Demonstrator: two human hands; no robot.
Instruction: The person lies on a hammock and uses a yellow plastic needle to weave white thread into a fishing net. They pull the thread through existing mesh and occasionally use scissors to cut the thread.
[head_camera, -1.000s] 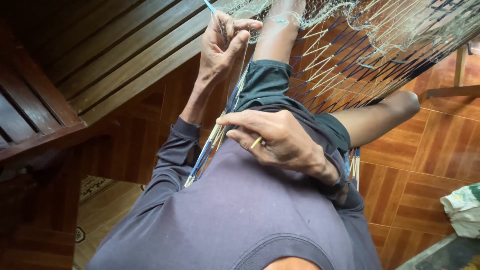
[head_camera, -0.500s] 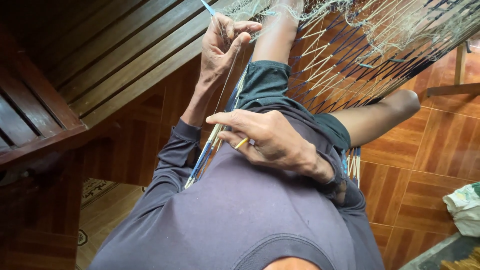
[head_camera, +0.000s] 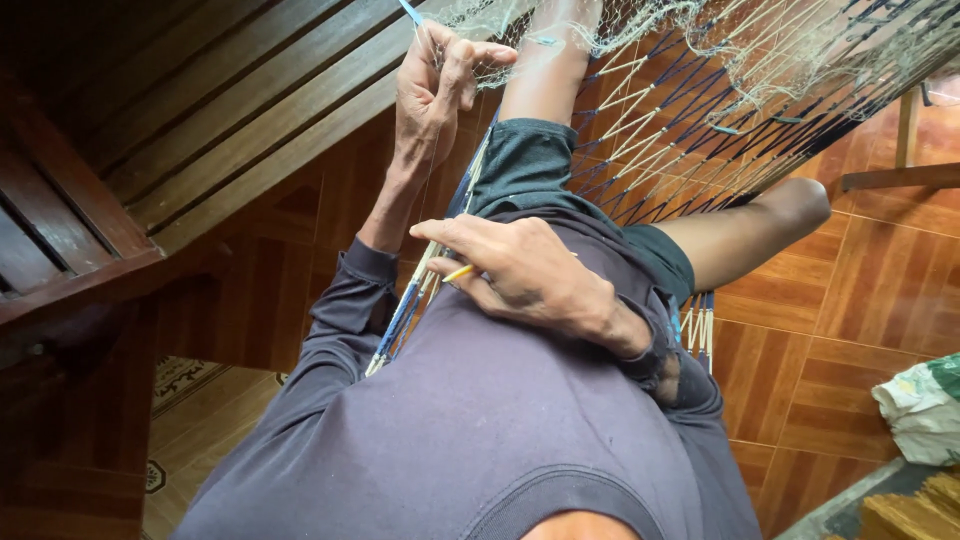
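I sit in a hammock (head_camera: 640, 130) woven of blue and cream cords. A fine pale fishing net (head_camera: 760, 50) lies over its far part. My left hand (head_camera: 432, 90) is raised at the top of the view and pinches the net's threads; a thin blue tip (head_camera: 410, 12) sticks out above its fingers. My right hand (head_camera: 525, 272) rests on my lap over my grey shirt. It is closed on a thin yellow stick (head_camera: 458, 272), whose end shows between the fingers. A thin thread seems to run between the two hands.
A dark wooden slatted bench or wall (head_camera: 200, 130) fills the left side. The floor is brown tile (head_camera: 880, 290). A white and green sack (head_camera: 925, 405) lies at the right edge, with a wooden post (head_camera: 905, 135) beyond the hammock.
The yellow stick's end has slid a little left and shows more from my right hand. My left hand has stayed at the net with small finger shifts.
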